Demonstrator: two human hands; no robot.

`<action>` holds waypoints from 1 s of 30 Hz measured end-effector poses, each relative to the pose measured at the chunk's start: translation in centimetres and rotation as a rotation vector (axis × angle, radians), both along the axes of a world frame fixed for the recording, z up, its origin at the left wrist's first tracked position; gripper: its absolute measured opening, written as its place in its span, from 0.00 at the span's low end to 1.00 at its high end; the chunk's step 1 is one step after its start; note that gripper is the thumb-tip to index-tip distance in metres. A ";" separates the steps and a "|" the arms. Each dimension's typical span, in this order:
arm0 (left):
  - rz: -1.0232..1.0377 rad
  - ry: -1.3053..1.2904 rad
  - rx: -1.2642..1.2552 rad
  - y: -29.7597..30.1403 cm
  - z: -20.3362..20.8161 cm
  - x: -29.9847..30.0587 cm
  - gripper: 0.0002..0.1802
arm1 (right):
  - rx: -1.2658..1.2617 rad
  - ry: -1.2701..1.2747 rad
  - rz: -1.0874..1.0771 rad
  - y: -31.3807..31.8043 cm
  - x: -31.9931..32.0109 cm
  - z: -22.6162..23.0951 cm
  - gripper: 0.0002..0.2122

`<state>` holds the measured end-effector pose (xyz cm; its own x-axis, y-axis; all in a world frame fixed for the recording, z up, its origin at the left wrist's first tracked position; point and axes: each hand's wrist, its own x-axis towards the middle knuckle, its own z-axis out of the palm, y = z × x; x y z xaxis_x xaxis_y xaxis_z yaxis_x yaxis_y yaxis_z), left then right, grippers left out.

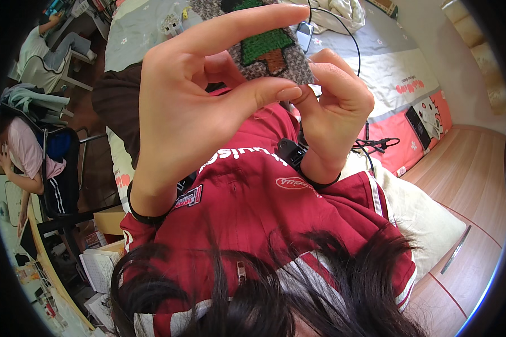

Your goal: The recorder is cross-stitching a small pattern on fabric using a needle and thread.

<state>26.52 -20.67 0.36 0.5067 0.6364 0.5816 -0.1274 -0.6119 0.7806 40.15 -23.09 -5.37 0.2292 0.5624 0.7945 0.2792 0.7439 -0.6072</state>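
Bed (385, 84): patterned, from 12 to 3 o'clock.
Left hand (177, 92): thumb and forefinger gripping the stitched patch (267, 49).
Right hand (340, 98): fingers pinching its 4 o'clock corner.
Patch: at 12 o'clock; visible green and brown look filled; remaining work unclear.

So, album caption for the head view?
Left hand and right hand holding stitched piece, green and brown on grey; maroon jacket in view.
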 end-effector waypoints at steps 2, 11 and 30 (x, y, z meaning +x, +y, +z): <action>-0.021 0.018 -0.033 -0.5 0.8 0.4 0.28 | -0.006 0.000 0.006 0.0 0.0 0.0 0.09; -0.004 -0.058 0.059 -0.3 -0.5 0.4 0.28 | 0.001 0.006 0.010 0.1 -0.1 -0.1 0.10; 0.010 -0.038 -0.004 -0.1 -0.4 0.0 0.29 | 0.015 0.001 0.009 0.2 -0.1 -0.1 0.09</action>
<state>26.56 -20.79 -0.03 0.4777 0.6437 0.5978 -0.1505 -0.6105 0.7776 40.07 -22.93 -5.48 0.2245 0.5522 0.8029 0.2716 0.7558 -0.5958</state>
